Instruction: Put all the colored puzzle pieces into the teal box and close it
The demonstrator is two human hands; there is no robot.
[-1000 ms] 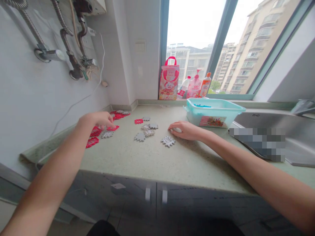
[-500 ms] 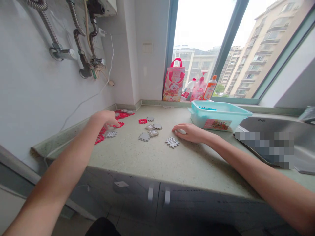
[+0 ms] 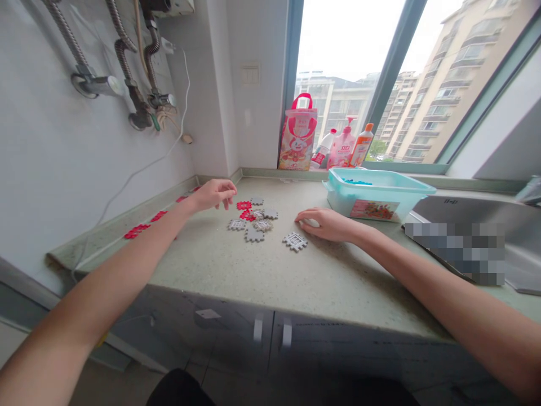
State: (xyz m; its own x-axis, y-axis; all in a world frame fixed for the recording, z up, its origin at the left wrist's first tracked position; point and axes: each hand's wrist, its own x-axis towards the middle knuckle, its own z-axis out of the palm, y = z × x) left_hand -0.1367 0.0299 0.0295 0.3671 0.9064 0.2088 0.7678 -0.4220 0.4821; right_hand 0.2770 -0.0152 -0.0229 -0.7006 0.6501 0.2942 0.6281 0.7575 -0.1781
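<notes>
Loosely curled, small gaps showing between its fingers, the left hand (image 3: 216,193) hangs over the counter (image 3: 262,276) well left of the turquoise tub (image 3: 337,197), while the right hand (image 3: 324,224) rests near the tub's front left corner, thumb and fingers bowed around a narrow gap. Grey pieces (image 3: 254,235) and red pieces (image 3: 244,206) with notched edges lie clustered left of the tub, one grey lattice piece (image 3: 295,241) sits closer to it, and red tiles (image 3: 137,231) lie farthest left. Blue pieces (image 3: 357,182) are inside the tub, and the sink (image 3: 454,210) is to its right.
</notes>
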